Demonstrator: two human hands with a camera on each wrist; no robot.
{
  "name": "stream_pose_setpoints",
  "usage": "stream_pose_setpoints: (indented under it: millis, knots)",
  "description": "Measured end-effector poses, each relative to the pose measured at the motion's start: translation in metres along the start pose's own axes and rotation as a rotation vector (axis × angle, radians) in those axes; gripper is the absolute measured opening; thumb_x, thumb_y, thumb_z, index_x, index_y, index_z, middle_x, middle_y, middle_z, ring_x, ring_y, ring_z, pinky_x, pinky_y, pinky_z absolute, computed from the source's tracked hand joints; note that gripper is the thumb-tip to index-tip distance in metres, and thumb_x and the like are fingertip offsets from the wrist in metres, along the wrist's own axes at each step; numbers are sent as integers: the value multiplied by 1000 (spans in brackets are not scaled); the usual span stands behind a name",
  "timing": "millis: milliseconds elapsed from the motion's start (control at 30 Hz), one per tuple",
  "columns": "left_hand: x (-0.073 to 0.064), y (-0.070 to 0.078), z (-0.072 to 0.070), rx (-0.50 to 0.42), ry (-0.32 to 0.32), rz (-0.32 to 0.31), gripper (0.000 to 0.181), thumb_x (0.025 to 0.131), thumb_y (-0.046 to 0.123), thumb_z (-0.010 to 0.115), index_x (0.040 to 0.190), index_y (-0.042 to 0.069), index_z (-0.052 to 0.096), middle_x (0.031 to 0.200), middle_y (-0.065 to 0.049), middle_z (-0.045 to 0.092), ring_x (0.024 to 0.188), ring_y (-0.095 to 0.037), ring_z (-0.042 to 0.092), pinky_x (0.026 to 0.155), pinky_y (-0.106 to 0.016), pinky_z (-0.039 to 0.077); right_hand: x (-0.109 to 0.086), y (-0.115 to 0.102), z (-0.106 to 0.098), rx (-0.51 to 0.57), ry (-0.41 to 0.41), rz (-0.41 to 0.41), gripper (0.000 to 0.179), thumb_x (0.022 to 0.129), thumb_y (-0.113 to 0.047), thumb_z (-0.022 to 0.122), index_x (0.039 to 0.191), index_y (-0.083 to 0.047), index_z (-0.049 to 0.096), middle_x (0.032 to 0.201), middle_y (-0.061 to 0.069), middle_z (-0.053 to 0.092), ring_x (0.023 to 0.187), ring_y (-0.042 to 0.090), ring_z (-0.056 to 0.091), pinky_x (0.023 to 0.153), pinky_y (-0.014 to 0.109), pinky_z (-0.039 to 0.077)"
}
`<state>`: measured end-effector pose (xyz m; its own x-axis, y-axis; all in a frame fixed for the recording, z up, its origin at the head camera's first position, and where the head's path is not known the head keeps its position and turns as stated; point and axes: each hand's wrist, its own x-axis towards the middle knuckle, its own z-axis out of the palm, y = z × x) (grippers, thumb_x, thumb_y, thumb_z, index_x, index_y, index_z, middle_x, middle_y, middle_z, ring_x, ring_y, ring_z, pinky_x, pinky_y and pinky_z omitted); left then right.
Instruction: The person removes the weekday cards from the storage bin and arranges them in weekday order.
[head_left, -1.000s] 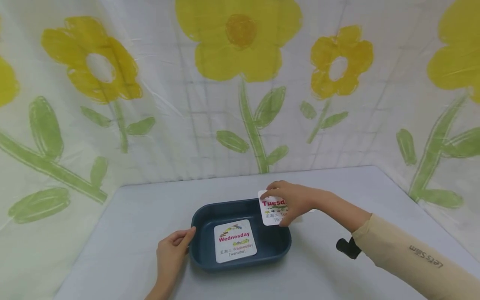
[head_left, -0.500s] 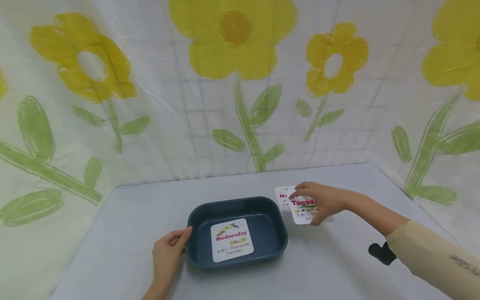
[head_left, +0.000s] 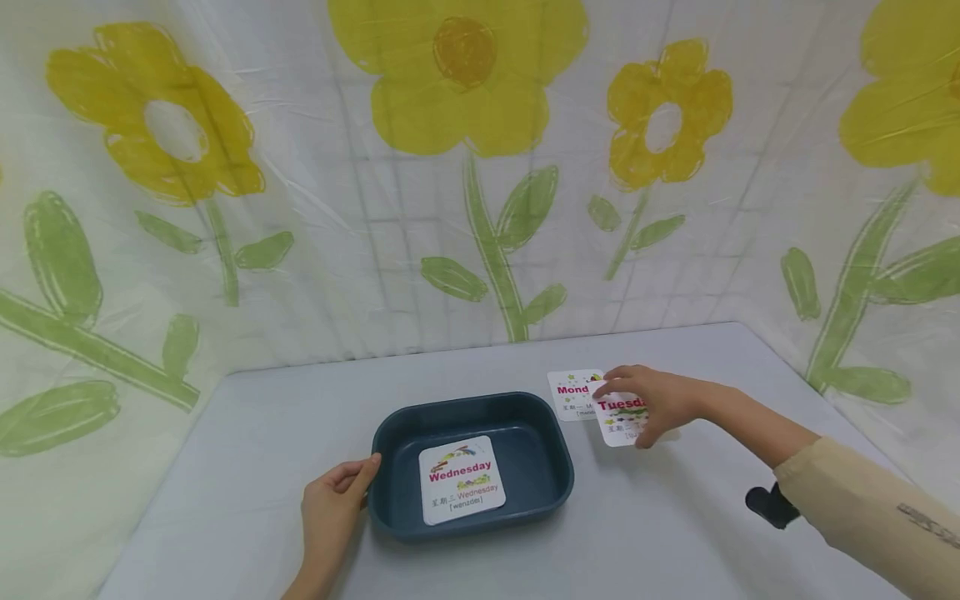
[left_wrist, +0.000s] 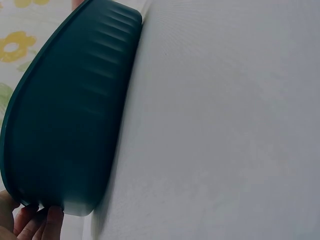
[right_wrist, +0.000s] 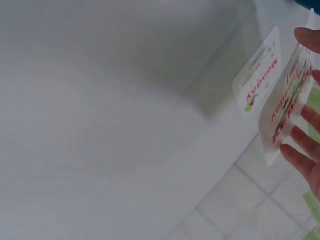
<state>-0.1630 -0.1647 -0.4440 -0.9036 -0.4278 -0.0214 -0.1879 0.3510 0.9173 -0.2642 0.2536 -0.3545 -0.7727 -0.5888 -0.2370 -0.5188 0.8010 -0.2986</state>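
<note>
At the left end of a dark blue tray (head_left: 525,500), my left hand (head_left: 330,508) pinches the rim, thumb on top. In the left wrist view its fingers (left_wrist: 52,222) lie against the tray's outer wall. A white Wednesday card (head_left: 463,492) lies face up inside the tray. My right hand (head_left: 671,404) holds a white Tuesday card (head_left: 618,427) by its edges, tilted above the table to the right of the tray. Behind it, flat on the table, is a Monday card (head_left: 572,390), partly covered by the Tuesday card in the head view.
The pale table (head_left: 300,417) reaches back to a white curtain (head_left: 322,275) printed with yellow flowers. A black device (head_left: 771,506) sits at the right wrist beside the beige sleeve (head_left: 862,500).
My right hand has carried the Tuesday card from over the tray's back right corner to the right, exposing the Monday card. My left hand stays on the tray rim; the head view has shifted slightly.
</note>
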Motion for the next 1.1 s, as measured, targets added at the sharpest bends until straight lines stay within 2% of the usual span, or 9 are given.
stream_pose_setpoints:
  millis: [167, 467, 767, 1100]
  knots:
    - [0, 0, 0, 5, -3, 4, 39, 83, 40, 67, 93, 2, 70, 91, -12, 71, 73, -9, 66, 56, -16, 50, 5, 16, 5, -10, 5, 32, 71, 62, -19, 83, 127, -21, 53, 139, 18, 37, 123, 41, 36, 87, 54, 46]
    - [0, 1, -1, 13, -10, -13, 40, 82, 41, 67, 94, 2, 70, 90, -11, 71, 73, -10, 65, 56, -17, 50, 15, 41, 2, -22, -7, 67, 73, 62, -18, 84, 127, -18, 52, 139, 23, 36, 123, 44, 34, 93, 61, 38]
    - [2, 2, -3, 15, -24, -16, 41, 82, 41, 67, 94, 2, 70, 90, -11, 71, 70, -7, 64, 55, -17, 50, 20, 59, 0, -14, -24, 146, 74, 62, -15, 84, 128, -15, 52, 139, 25, 34, 124, 47, 32, 94, 62, 36]
    - [4, 2, -3, 25, -40, -27, 42, 82, 42, 67, 95, 2, 69, 92, -12, 71, 76, -13, 66, 59, -22, 54, 30, 69, 1, -18, -60, 195, 74, 64, -11, 83, 130, -12, 50, 140, 26, 32, 125, 48, 31, 96, 64, 33]
